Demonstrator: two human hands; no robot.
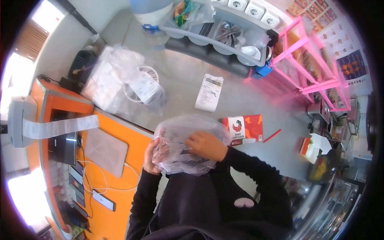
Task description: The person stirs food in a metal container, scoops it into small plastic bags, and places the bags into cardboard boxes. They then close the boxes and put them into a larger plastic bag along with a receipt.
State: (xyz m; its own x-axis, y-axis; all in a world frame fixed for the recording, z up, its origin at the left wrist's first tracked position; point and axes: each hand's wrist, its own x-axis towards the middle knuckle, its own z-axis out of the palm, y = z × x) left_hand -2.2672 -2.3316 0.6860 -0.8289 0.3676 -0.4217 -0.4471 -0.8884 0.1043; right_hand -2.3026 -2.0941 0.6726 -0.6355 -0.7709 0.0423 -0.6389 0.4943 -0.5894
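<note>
A clear, crinkled plastic bag (188,125) is held in front of my body at the near edge of the grey counter. My left hand (151,157) grips the bag's left side, fingers wrapped around its edge. My right hand (207,146) lies across the middle of the bag, its fingers curled in and pressed on the plastic. The bag's contents are hard to make out. Just right of the bag lies a red and white food box (252,127) with a printed logo. Beyond the bag, a printed receipt (209,93) rests flat on the counter.
A red stick-like item (273,135) lies right of the box. At the back stand a grey divided bin (192,34) and a pink rack (306,60). Plastic bags (114,76) are piled at left, beside an orange desk (116,136) with a laptop, cables and phone.
</note>
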